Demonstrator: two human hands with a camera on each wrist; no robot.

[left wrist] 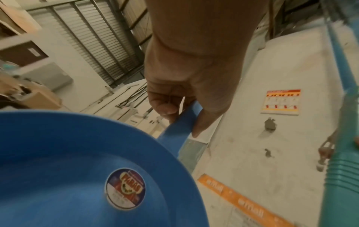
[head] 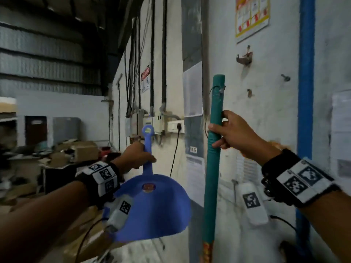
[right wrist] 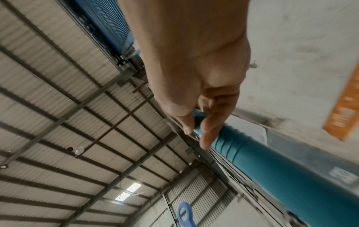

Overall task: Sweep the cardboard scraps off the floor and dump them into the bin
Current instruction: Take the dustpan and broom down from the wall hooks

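While gripping dustpan, hands hold broom.

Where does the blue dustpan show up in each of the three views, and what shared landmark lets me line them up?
Head: blue dustpan lower centre, handle up, gripped by the left hand.
Left wrist: pan fills the lower left.
Right wrist: only the handle's loop, at the bottom edge.
Shared landmark: the teal broom handle, held by the right hand.

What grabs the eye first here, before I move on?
The round blue plastic dustpan hangs low at centre, its handle held by the left hand. Just right of it stands the upright teal broom handle, held by the right hand, against the white wall with its yellow-bordered poster.
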